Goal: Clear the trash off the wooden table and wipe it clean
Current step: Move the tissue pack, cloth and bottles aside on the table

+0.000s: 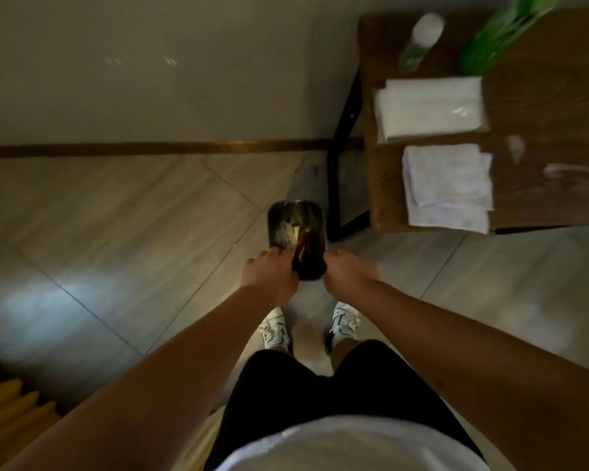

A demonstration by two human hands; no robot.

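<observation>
A small dark trash bin (296, 229) lined with a black bag stands on the tiled floor just left of the wooden table (541, 107). Trash shows inside it. My left hand (269, 273) and my right hand (346, 271) both grip the near rim of the bin's bag, one on each side. On the table lie a white tissue pack (429, 107), a folded white cloth (447, 188), a clear plastic bottle (422, 39) on its side and a green plastic bag (504, 35). White smears (565, 169) mark the tabletop to the right of the cloth.
The table's black metal leg frame (337, 171) stands right beside the bin. A wall with a brown baseboard (150, 149) runs behind. Yellow slats (11, 409) show at the lower left. My feet in white sneakers (276, 329) stand just behind the bin.
</observation>
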